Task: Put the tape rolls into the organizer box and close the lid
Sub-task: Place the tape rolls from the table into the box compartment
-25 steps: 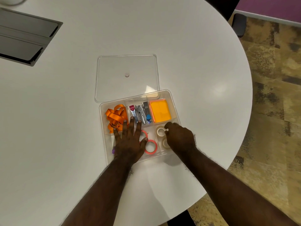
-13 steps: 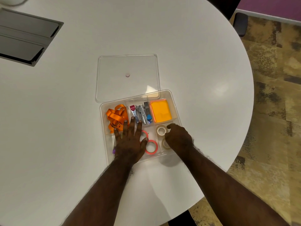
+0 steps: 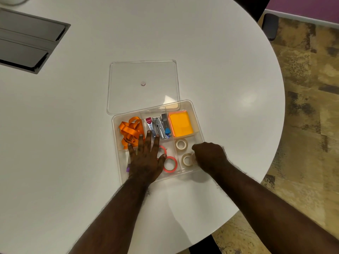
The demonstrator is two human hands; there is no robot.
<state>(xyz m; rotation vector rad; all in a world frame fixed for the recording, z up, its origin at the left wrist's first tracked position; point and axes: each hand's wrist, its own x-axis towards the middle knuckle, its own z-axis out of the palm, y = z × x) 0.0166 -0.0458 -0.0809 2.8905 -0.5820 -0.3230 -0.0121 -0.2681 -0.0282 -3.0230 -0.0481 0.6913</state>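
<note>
Clear plastic organizer box (image 3: 199, 123) lies at frame centre on a smooth white round table (image 3: 73, 143), its flat lid (image 3: 143, 74) just above it. Left hand (image 3: 145, 158) is laid flat, fingers spread, over a pink tape roll (image 3: 170, 164). Right hand (image 3: 209, 155) is curled at a cream tape roll (image 3: 187, 160); grasp cannot be told. Second cream roll (image 3: 181, 144) is seen above

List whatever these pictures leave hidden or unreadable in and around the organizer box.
1. Head view: the left hand covers the box's near-left compartment and part of one pink tape roll.
2. The right hand hides its own fingers, so any grip on the near white tape roll is unclear.
3. A purple item shows only a tip beside the left wrist.
4. The clear lid carries a small round mark, too small to identify.
</note>
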